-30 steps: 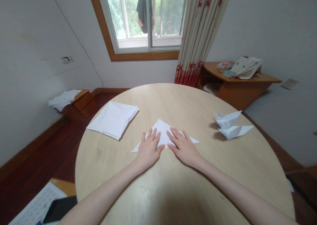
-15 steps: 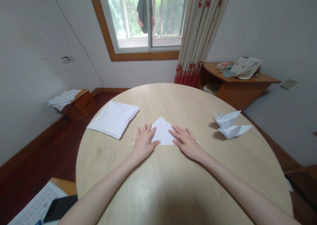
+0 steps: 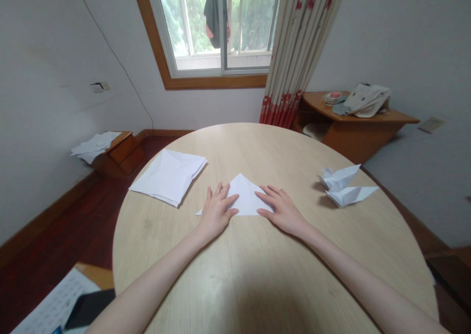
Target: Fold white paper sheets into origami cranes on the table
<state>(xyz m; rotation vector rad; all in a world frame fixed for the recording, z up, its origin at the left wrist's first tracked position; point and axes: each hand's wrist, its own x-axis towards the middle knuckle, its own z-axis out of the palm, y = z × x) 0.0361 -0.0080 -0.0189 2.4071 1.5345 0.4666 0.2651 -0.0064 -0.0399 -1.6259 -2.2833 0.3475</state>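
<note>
The left hand (image 3: 216, 210) lies flat and open, palm down, fingers spread, pressing the left part of a white paper triangle (image 3: 244, 199). The right hand (image 3: 281, 210) lies the same way, open and flat, fingers stretched over the triangle's right part and hiding its right corner. The triangle rests near the middle of the round wooden table (image 3: 257, 275), its peak pointing away from the person and its long edge running between the two hands; whether it is one layer or a folded sheet is hard to tell from here. Left of the hands, well apart, sits a stack of white sheets (image 3: 167, 177). To the right, near the table's rim, lie two folded paper figures (image 3: 344, 186), touching each other
</note>
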